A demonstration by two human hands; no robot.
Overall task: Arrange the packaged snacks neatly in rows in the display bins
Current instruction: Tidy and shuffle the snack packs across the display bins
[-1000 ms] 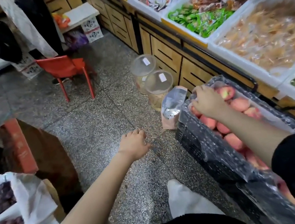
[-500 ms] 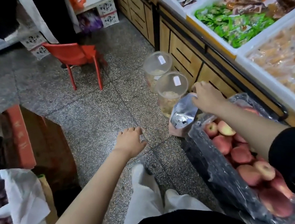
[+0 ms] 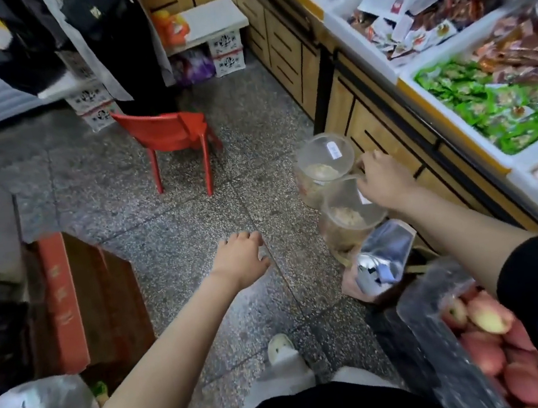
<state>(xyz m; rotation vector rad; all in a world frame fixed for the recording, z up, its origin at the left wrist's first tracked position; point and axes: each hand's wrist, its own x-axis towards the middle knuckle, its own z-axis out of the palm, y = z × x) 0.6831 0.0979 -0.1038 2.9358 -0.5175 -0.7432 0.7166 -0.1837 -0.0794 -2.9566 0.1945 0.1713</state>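
Head view. A brown carton (image 3: 80, 299) and a red chair (image 3: 171, 134) stand on the speckled floor (image 3: 159, 219) at left. The left hand (image 3: 239, 260) hovers above the floor, its fingers (image 3: 248, 238) loosely spread and holding nothing. Two clear jars (image 3: 324, 165) stand by the cabinet (image 3: 287, 49); the right hand (image 3: 383, 179) lies at the nearer one's rim, but blur hides whether it pinches the rim. A silver pouch (image 3: 384, 256) leans just below. The packaged snacks (image 3: 503, 108), green and brown wrappers heaped unevenly, lie in the white display bins (image 3: 453, 126) at far right, well apart from both hands. Bagged peaches (image 3: 498, 344) fill the lower right corner.
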